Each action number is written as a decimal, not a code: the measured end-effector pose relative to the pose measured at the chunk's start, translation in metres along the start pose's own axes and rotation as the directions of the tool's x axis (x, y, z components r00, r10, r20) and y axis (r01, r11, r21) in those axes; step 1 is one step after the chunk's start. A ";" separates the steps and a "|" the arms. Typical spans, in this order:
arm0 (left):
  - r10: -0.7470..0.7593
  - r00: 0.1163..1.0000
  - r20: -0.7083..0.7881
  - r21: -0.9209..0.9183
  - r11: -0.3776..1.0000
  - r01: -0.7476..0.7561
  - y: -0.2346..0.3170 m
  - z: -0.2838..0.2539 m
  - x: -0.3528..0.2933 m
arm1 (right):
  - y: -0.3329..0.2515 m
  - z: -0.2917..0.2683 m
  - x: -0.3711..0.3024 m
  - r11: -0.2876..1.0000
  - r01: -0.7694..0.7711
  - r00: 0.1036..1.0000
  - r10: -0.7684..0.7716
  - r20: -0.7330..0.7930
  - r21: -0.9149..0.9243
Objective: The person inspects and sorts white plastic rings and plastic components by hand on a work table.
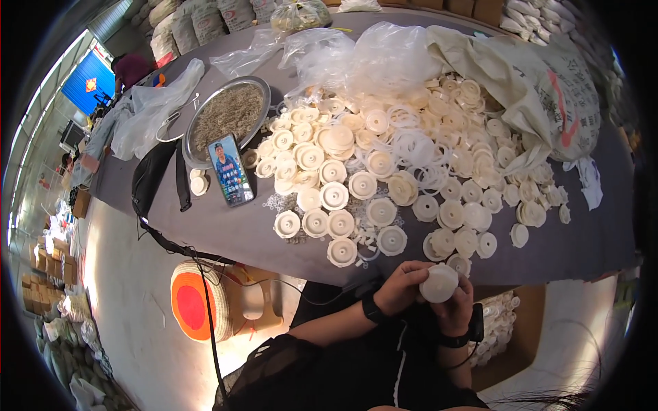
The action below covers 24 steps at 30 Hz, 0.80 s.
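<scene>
Where the two hands meet, one round white disc (439,283) is held between them: the left hand (399,289) pinches its left side with the fingers drawn close, while the right hand (455,309) curls narrowly about its right and lower sides. Being round, the disc offers no long axis; its broad face is turned up, and its underside is hidden. Directly beyond the hands, across the near edge of the grey table (212,222), spreads a heap of loose discs (334,196). Its closest member, the nearest disc (458,263), lies just past the right hand's fingertips, so the right is the nearer hand; whether they touch cannot be told. Farther beyond the hands, flat translucent rings (418,152) rest among the discs. Well to the left of the left hand lie a phone (232,171) and, past it, a round metal tray (266,92). Below the right hand and to its right, a brown box (531,315) holds pale parts (499,335).
</scene>
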<state>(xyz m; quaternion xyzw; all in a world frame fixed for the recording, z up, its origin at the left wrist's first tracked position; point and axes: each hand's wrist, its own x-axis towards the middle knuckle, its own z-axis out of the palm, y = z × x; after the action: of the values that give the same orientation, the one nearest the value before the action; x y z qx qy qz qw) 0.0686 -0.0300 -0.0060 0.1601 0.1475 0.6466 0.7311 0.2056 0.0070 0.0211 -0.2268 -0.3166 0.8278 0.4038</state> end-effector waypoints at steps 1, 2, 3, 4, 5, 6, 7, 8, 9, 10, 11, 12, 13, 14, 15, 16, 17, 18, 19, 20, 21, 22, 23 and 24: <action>-0.011 0.998 -0.062 0.009 1.000 0.012 0.000 0.002 0.000 | 0.001 -0.003 -0.002 0.998 0.023 0.999 -0.025 -0.029 -0.066; -0.015 0.998 -0.060 0.009 1.000 0.015 0.001 0.003 -0.001 | 0.002 -0.004 -0.004 0.990 0.043 0.997 -0.051 -0.057 -0.133; 0.013 1.000 0.015 0.090 0.996 -0.014 0.003 0.005 -0.001 | 0.002 -0.004 -0.005 0.990 0.046 0.997 -0.054 -0.059 -0.133; 0.033 0.995 0.093 0.169 0.985 -0.048 0.005 0.008 -0.001 | 0.001 -0.002 -0.007 0.990 0.059 0.997 -0.066 -0.051 -0.128; 0.027 0.995 0.096 0.168 0.985 -0.043 0.007 0.009 -0.001 | 0.001 -0.002 -0.008 0.990 0.071 0.996 -0.077 -0.044 -0.125; -0.007 0.999 0.041 0.315 0.949 -0.006 0.009 0.010 -0.002 | 0.000 -0.002 -0.009 0.989 0.074 0.996 -0.081 -0.049 -0.125; -0.033 0.999 -0.018 0.454 0.890 0.037 0.010 0.011 -0.002 | -0.001 -0.002 -0.008 0.976 0.062 0.994 -0.079 -0.076 -0.208; -0.037 0.999 -0.014 0.455 0.890 0.039 0.012 0.013 -0.003 | -0.003 -0.003 -0.006 0.956 0.048 0.992 -0.081 -0.101 -0.290; -0.073 0.997 -0.039 0.437 0.896 0.082 0.013 0.015 -0.003 | -0.004 -0.005 -0.005 0.956 0.053 0.991 -0.086 -0.104 -0.290; -0.108 0.992 -0.064 0.418 0.900 0.125 0.013 0.016 -0.002 | -0.006 -0.008 -0.004 0.957 0.019 0.995 -0.046 -0.088 -0.288; -0.110 0.992 -0.063 0.419 0.899 0.126 0.012 0.014 -0.002 | -0.006 -0.009 -0.005 0.958 -0.017 0.998 -0.003 -0.070 -0.287; -0.064 0.998 0.005 0.328 0.943 0.059 0.009 0.010 0.000 | -0.006 -0.006 -0.005 0.958 -0.017 0.997 -0.004 -0.071 -0.286; -0.011 0.998 0.067 0.230 0.973 -0.005 0.007 0.006 0.000 | -0.005 -0.003 -0.005 0.967 -0.036 0.992 0.003 -0.129 -0.254; -0.011 0.998 0.068 0.230 0.973 -0.005 0.006 0.003 0.000 | -0.004 -0.001 -0.005 0.974 -0.052 0.982 0.010 -0.187 -0.222; -0.008 0.998 0.067 0.214 0.977 -0.007 0.004 0.001 -0.001 | -0.005 -0.003 -0.004 0.974 -0.052 0.982 0.010 -0.186 -0.222; -0.004 0.998 0.066 0.197 0.980 -0.009 0.003 -0.001 -0.002 | -0.005 -0.007 -0.004 0.987 -0.080 0.985 0.057 -0.161 -0.140; -0.004 0.998 0.065 0.199 0.980 -0.009 0.005 0.002 -0.002 | -0.004 -0.009 -0.004 0.992 -0.110 0.986 0.102 -0.133 -0.057; 0.003 0.994 0.108 0.271 0.962 -0.032 0.010 0.007 -0.004 | -0.004 -0.009 -0.004 0.992 -0.110 0.986 0.102 -0.132 -0.055; 0.006 0.989 0.151 0.341 0.938 -0.058 0.012 0.009 -0.004 | -0.005 -0.008 -0.003 0.992 -0.045 0.996 0.035 -0.081 -0.118; 0.003 0.989 0.150 0.342 0.938 -0.055 0.012 0.008 -0.004 | -0.006 -0.007 -0.002 0.984 0.024 0.999 -0.030 -0.028 -0.178; -0.012 0.990 0.139 0.224 0.974 -0.019 0.010 0.006 -0.002 | -0.008 -0.006 -0.001 0.984 0.026 0.999 -0.032 -0.032 -0.176; -0.033 0.991 0.129 0.103 0.994 0.020 0.009 0.005 -0.001 | -0.010 -0.005 0.001 0.997 -0.009 1.000 0.011 0.026 -0.075; -0.043 0.990 0.134 0.104 0.994 0.030 0.008 0.004 0.000 | -0.012 -0.005 0.002 0.999 -0.046 0.995 0.044 0.088 0.024; -0.007 0.992 0.126 0.068 0.998 -0.002 0.006 0.004 0.001 | -0.009 -0.006 0.002 1.000 0.002 0.996 0.000 0.088 -0.023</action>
<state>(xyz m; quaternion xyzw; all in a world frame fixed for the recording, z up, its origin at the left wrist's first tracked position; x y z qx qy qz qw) 0.0649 -0.0280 0.0005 0.2252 0.1233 0.6290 0.7338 0.2135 0.0149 0.0229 -0.1943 -0.3435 0.8333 0.3871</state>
